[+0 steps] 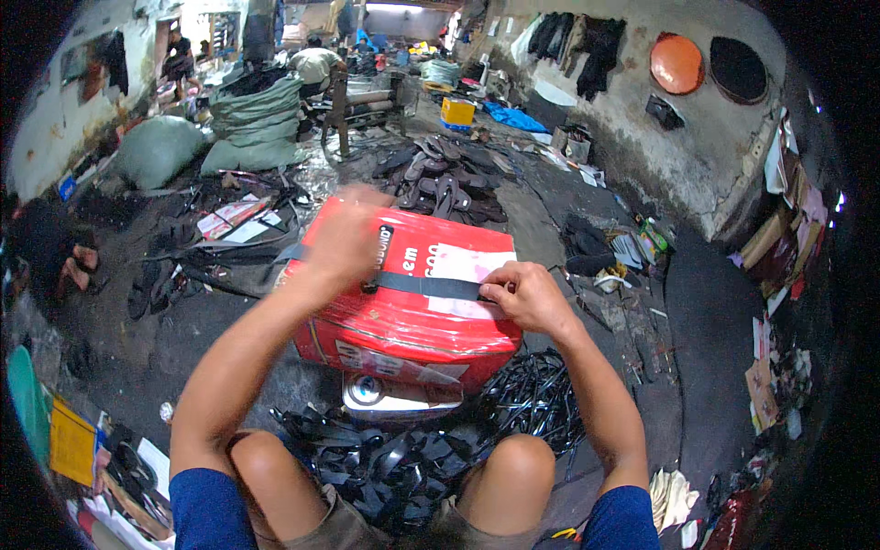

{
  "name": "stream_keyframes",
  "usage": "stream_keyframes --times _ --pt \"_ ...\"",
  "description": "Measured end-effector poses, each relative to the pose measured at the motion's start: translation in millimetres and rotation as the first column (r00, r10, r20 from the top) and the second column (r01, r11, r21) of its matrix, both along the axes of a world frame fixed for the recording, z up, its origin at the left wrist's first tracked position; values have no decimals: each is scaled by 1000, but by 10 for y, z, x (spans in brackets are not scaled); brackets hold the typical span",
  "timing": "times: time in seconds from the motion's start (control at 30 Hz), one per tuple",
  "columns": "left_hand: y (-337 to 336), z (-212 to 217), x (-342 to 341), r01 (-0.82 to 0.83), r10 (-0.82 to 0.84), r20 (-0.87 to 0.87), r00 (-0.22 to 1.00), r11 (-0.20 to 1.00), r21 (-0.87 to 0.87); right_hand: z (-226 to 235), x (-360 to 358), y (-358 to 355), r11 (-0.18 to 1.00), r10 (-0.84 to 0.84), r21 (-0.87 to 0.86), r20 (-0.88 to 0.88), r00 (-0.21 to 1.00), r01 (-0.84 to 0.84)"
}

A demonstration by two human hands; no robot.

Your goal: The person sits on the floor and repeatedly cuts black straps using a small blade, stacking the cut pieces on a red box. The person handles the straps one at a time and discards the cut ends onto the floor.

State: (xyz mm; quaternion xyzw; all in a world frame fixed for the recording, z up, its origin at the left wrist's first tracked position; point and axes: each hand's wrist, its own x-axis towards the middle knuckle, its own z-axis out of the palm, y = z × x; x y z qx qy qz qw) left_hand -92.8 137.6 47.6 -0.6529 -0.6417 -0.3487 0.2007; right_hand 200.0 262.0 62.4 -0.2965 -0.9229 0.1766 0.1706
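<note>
A red box [412, 353] stands in front of my knees, with a white patch on its top. Across the top lies a flat black strip [429, 285]. My right hand [530, 295] pinches the strip's right end between thumb and fingers, at the box's right side. My left hand [346, 240] is over the box's left part, near the strip's other end. Motion smears its fingers, so I cannot make out whether it holds anything. Many loose black strips [385, 467] are heaped between my knees and the box.
Dark sandal-like footwear [445, 188] is piled beyond the box. A tangle of thin black strips [536, 394] lies at its near right corner. Large green sacks [257, 119], a yellow crate [457, 114] and a seated person [316, 66] are farther off. Scraps line the right wall.
</note>
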Motion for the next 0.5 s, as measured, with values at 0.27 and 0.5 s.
stream_keyframes --times 0.27,0.5 --pt "537 -407 1188 523 -390 608 692 851 -49 -59 79 -97 983 -158 59 -177 971 171" --pt "551 -500 1204 539 -461 572 679 842 39 -116 226 -135 946 0 319 -194 981 63"
